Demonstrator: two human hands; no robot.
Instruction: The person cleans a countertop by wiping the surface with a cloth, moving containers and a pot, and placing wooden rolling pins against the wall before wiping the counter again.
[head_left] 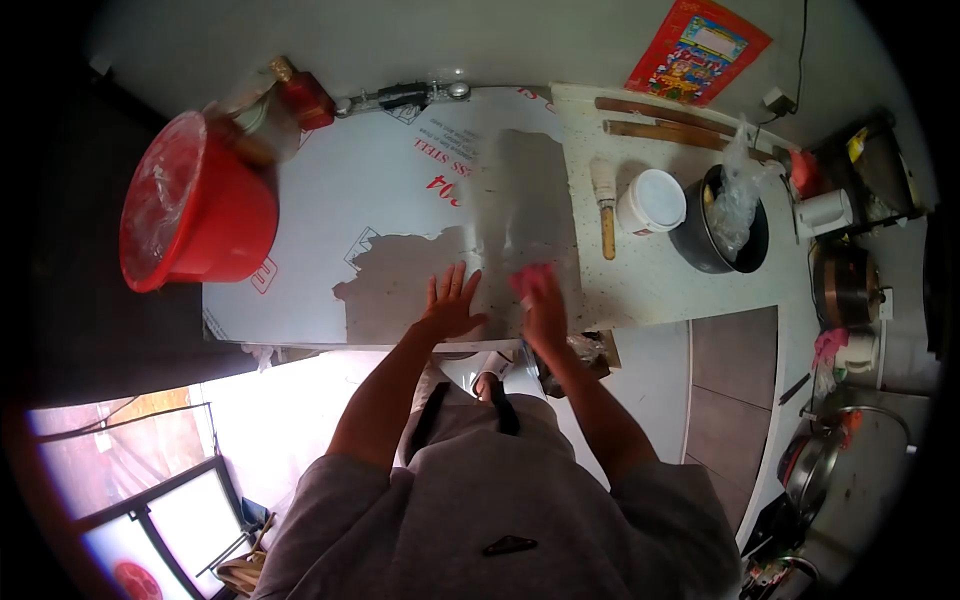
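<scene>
A steel sheet (pixel 330 180) with partly torn white printed film covers the left part of the counter. My left hand (pixel 453 305) lies flat on its bare grey area near the front edge, fingers spread and holding nothing. To the right of it, my right hand (pixel 543 312) is closed on a pink cloth (pixel 532 280), which touches the bare steel near the sheet's right edge. Part of the cloth is hidden under the fingers.
A red bucket (pixel 235 225) stands at the left beside a red bottle (pixel 303 95). On the right of the counter are a brush (pixel 606 215), a white tub (pixel 652 203) and a dark pot (pixel 695 235) with a plastic bag. Wooden sticks (pixel 665 133) lie along the wall.
</scene>
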